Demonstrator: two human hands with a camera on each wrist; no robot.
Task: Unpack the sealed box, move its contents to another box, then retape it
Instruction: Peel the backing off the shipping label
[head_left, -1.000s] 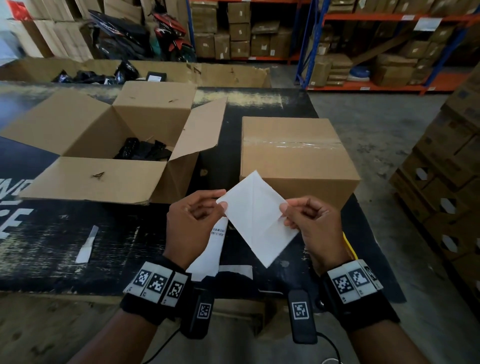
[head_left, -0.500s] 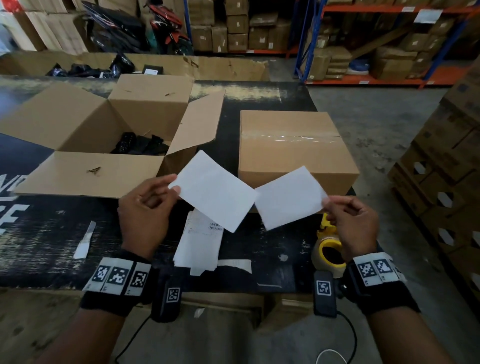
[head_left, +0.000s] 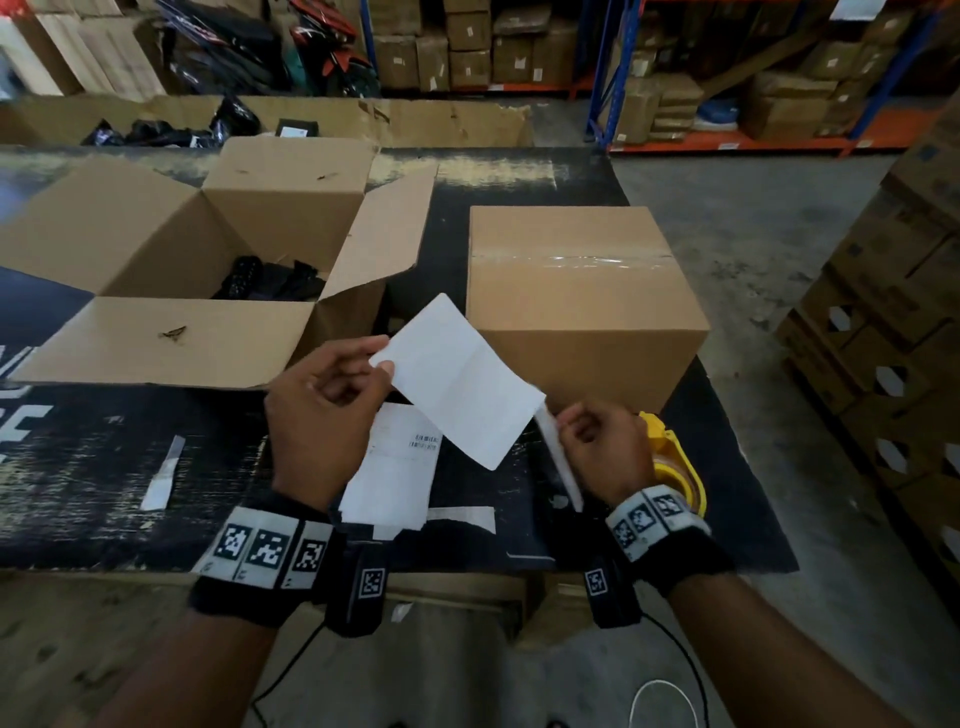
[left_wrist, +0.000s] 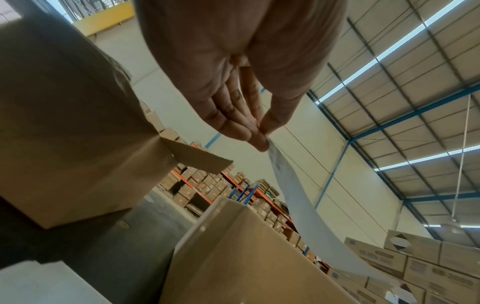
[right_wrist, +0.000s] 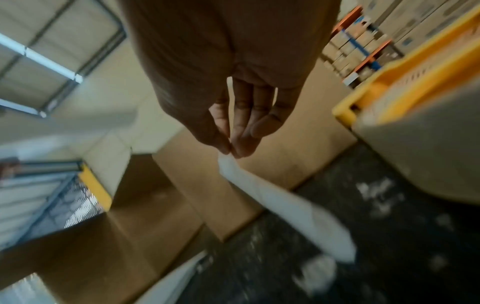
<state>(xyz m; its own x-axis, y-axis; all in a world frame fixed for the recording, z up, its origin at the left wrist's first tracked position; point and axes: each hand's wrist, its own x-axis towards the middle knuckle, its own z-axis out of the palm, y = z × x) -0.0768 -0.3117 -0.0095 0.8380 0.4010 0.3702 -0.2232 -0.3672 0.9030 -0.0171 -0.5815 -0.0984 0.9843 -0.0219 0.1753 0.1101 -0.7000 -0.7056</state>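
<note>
A sealed brown box (head_left: 582, 291) with clear tape across its top stands right of centre on the black table (head_left: 104, 467). An open box (head_left: 156, 343) on the left holds black items (head_left: 275, 280). My left hand (head_left: 382, 358) pinches the corner of a white sheet (head_left: 457, 379) in front of the sealed box; the pinch (left_wrist: 261, 133) and the sheet (left_wrist: 298, 195) also show in the left wrist view. My right hand (head_left: 561, 423) pinches a second white sheet (head_left: 558, 457), seen edge-on and hanging down. The right wrist view shows that hand (right_wrist: 231, 150) and its sheet (right_wrist: 280, 201).
A yellow tape dispenser (head_left: 670, 462) lies just right of my right hand. A stack of printed white sheets (head_left: 395, 467) lies on the table below my hands, and a paper strip (head_left: 163, 473) lies to the left. Stacked cartons (head_left: 893, 312) stand at the right, with shelving behind.
The two sheets, first held together, were pulled apart to either side. Both hands have since moved closer together, and the right hand's sheet has turned edge-on and dropped lower.
</note>
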